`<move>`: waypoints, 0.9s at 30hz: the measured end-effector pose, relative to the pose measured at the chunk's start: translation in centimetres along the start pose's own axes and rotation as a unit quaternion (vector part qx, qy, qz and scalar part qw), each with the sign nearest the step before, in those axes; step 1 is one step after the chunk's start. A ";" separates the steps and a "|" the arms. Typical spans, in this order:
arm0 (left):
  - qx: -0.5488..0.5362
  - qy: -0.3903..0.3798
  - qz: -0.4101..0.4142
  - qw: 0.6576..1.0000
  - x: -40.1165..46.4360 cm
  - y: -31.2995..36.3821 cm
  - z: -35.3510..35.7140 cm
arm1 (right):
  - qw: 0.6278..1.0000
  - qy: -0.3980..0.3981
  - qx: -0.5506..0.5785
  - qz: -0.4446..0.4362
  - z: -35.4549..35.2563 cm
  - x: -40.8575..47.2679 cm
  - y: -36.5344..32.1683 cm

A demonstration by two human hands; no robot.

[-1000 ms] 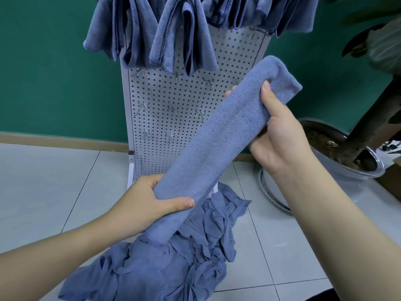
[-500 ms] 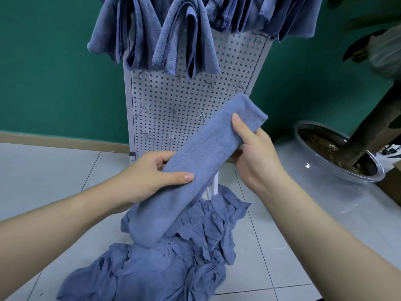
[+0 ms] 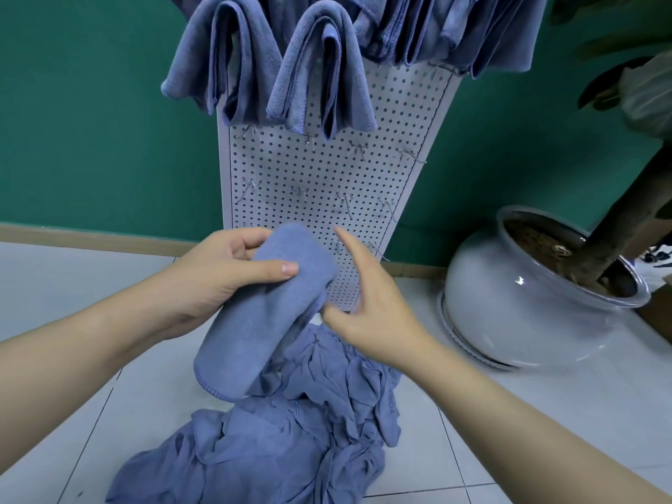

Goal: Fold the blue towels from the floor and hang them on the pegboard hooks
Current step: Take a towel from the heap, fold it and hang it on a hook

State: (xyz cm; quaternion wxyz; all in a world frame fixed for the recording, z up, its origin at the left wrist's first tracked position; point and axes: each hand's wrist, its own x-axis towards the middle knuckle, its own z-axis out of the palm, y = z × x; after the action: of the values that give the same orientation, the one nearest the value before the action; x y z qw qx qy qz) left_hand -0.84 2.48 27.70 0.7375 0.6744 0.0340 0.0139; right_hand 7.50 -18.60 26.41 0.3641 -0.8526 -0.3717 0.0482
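And there goes the second fold: the long strip that stretched between both hands a moment ago is now doubled over into a short, thick bundle, so this folded towel point(image 3: 269, 303) looks about ready for a hook. The left hand point(image 3: 218, 274) grips it near the top, thumb clamped across the front, fingers curled behind. The right hand point(image 3: 367, 303) has let go, fingers loosely spread; its thumb may just brush the towel's edge, hard to tell. The bundle hangs above the crumpled pile of towels point(image 3: 276, 423) on the floor, in front of the pegboard point(image 3: 327, 176), whose lower hooks point(image 3: 345, 201) stand bare beneath the hung towels point(image 3: 320, 67).
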 end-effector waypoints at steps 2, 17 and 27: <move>-0.020 -0.014 0.000 1.000 -0.1 0.0 0.1 | 0.998 0.023 0.034 -0.044 0.9 -0.1 -0.8; 0.433 0.178 0.254 0.847 -1.0 -0.6 1.1 | 0.982 0.166 0.085 -0.019 0.4 0.4 -2.4; 0.490 0.200 0.280 0.801 -1.5 -0.2 6.5 | 0.963 0.227 0.135 0.050 -2.2 1.3 -3.4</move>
State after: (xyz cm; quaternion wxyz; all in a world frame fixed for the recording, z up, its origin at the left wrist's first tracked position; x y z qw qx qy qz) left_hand -1.89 -4.13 28.16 0.2491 0.9084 -0.0076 0.3358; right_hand 7.16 -17.47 30.52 0.5479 -0.8016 -0.2261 -0.0785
